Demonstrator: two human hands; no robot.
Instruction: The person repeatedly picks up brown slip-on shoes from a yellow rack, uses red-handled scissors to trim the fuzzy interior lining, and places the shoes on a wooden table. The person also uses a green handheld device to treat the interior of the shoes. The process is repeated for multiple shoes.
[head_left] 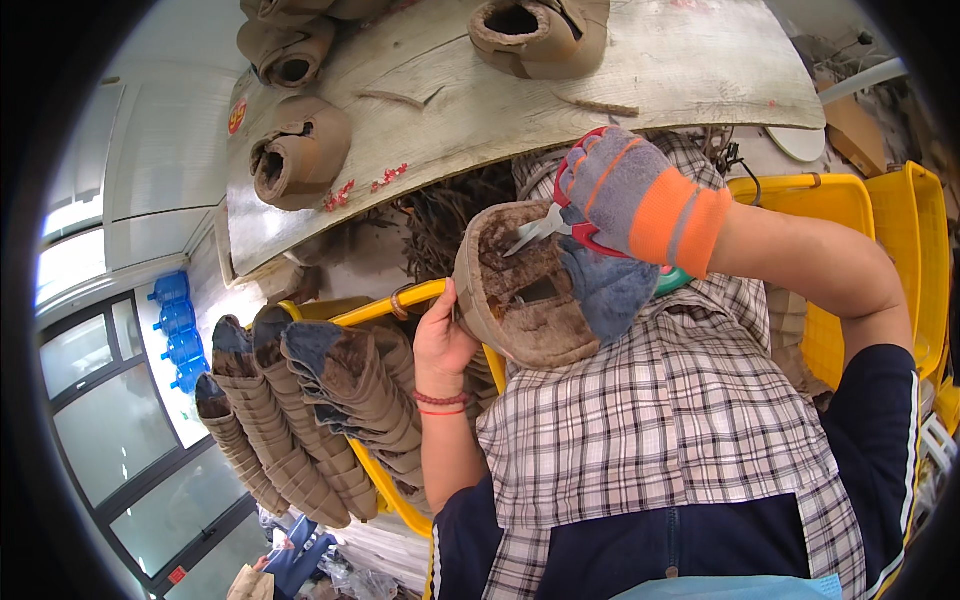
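Note:
A brown fleece-lined shoe upper, with a blue patch of lining at one end, rests over my lap with its open underside facing up. My left hand, bare and wearing a beaded bracelet, grips its left rim. In a grey and orange glove, my right hand is closed round red-handled scissors. The blades are parted and point down over the fleece inside the upper. Whether they touch it, I cannot tell. Behind the gloved wrist a green object is mostly hidden.
A worn board table ahead bears several similar uppers and thin scraps. Dark strips hang or lie below its edge. Nested uppers fill a yellow crate on my left. More yellow crates stand right.

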